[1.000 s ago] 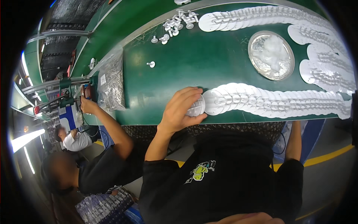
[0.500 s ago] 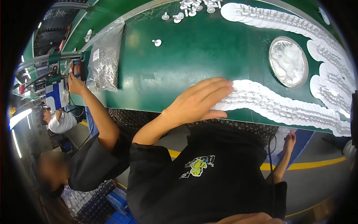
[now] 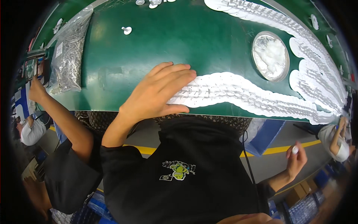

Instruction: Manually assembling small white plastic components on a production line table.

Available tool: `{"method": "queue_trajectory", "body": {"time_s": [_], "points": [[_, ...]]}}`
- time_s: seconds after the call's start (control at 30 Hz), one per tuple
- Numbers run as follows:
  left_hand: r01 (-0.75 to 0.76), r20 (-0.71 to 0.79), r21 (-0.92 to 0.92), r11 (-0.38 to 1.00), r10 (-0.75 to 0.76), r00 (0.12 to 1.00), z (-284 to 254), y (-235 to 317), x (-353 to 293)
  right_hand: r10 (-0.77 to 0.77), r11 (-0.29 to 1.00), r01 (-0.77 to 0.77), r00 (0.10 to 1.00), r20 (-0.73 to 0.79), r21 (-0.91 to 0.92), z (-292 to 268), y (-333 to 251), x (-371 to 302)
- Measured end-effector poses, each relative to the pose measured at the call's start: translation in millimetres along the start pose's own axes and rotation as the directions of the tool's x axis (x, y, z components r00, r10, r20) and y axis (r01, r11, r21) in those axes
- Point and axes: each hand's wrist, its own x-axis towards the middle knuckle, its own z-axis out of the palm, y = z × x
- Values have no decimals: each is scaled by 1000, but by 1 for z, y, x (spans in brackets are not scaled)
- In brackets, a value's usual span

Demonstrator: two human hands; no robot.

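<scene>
My left hand (image 3: 160, 87) lies open, fingers stretched, over the left end of a long row of overlapping white discs (image 3: 238, 89) with grey stems along the table's near edge. Its palm and the discs beneath it are hidden. Off the table at the lower right, my right hand (image 3: 296, 162) is raised with its fingers bent together. A small white lump (image 3: 295, 149) shows at its fingertips. Beyond the row stands a round metal dish (image 3: 286, 69) holding a soft white mass (image 3: 270, 56). A single stemmed white disc (image 3: 127, 30) lies farther left.
A clear bag of metal pins (image 3: 69, 56) lies on the green table (image 3: 167, 41) at the left. More overlapping disc rows (image 3: 313, 71) curve along the right side. A co-worker's arm (image 3: 69, 119) reaches toward equipment at the far left. A blue bin (image 3: 266, 136) stands below the table edge.
The view has swung, so the table things appear farther left. My left hand has slid slightly left along the row. My right hand has turned, and the white lump now shows.
</scene>
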Motion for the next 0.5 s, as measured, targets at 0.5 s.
{"method": "queue_trajectory", "body": {"time_s": [0.5], "points": [[-136, -395, 165, 977, 192, 899, -2, 12, -23, -418, 685, 415, 897, 144, -599, 119, -60, 226]]}}
